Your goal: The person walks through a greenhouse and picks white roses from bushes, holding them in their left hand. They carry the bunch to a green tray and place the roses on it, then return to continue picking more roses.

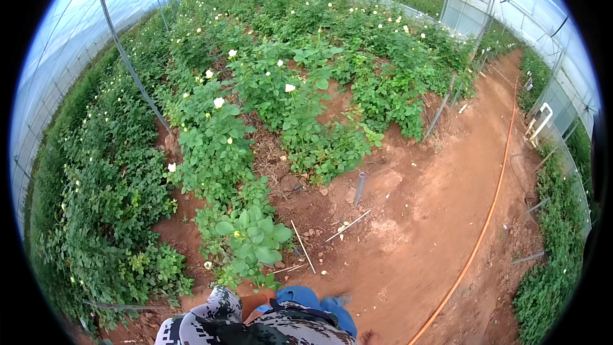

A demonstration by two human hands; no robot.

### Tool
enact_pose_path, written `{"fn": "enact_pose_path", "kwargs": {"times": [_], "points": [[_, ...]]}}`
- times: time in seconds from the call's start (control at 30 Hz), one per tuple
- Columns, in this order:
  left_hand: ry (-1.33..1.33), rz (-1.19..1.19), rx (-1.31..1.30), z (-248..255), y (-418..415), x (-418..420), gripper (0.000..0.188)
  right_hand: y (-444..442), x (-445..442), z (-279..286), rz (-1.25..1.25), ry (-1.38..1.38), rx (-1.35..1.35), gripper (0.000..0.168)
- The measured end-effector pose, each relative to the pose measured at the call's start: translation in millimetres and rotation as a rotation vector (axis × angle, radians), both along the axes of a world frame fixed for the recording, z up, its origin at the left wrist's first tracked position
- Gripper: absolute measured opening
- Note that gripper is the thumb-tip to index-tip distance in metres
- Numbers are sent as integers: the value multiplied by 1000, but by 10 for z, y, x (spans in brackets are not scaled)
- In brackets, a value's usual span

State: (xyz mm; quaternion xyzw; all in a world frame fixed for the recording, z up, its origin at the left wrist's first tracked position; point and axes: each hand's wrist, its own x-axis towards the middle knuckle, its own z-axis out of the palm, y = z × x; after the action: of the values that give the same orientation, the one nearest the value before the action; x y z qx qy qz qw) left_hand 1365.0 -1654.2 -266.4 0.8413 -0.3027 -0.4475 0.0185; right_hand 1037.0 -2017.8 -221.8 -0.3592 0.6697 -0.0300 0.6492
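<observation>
My left hand [269, 294] is low at the front of my body, beneath a camouflage sleeve [224, 303]. It appears closed around the lower end of a leafy rose stem [256, 237], whose broad leaves reach forward over the bed. A small yellowish bud [237, 234] shows among those leaves. The grip itself is mostly hidden by foliage. At the bottom edge, beside my blue trousers [299, 294], only a small part of my right hand [369, 337] shows. Whether it holds anything cannot be seen. Rose bushes [218, 141] with white blooms [219, 102] stand in rows before me.
An orange hose [483, 235] runs along the dirt path [431, 215] to my right. Thin white sticks [302, 247] lie on the soil near a short upright pipe [359, 189]. A leaning metal pole [127, 52] rises from the left rows. White bent piping [542, 122] stands by the greenhouse wall.
</observation>
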Motion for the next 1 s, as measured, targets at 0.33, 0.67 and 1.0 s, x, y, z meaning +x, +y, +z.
{"fn": "enact_pose_path", "kwargs": {"times": [0.33, 0.67, 1.0], "points": [[111, 402, -217, 865, -1972, 53, 31, -1647, -178, 531, -115, 65, -99, 13], [139, -24, 85, -166, -2893, 778, 27, -1968, 551, 202, 344, -4, -90, 17], [225, 497, -454, 1524, -5893, 2365, 21, -3654, 1168, 659, -410, -67, -70, 15]]}}
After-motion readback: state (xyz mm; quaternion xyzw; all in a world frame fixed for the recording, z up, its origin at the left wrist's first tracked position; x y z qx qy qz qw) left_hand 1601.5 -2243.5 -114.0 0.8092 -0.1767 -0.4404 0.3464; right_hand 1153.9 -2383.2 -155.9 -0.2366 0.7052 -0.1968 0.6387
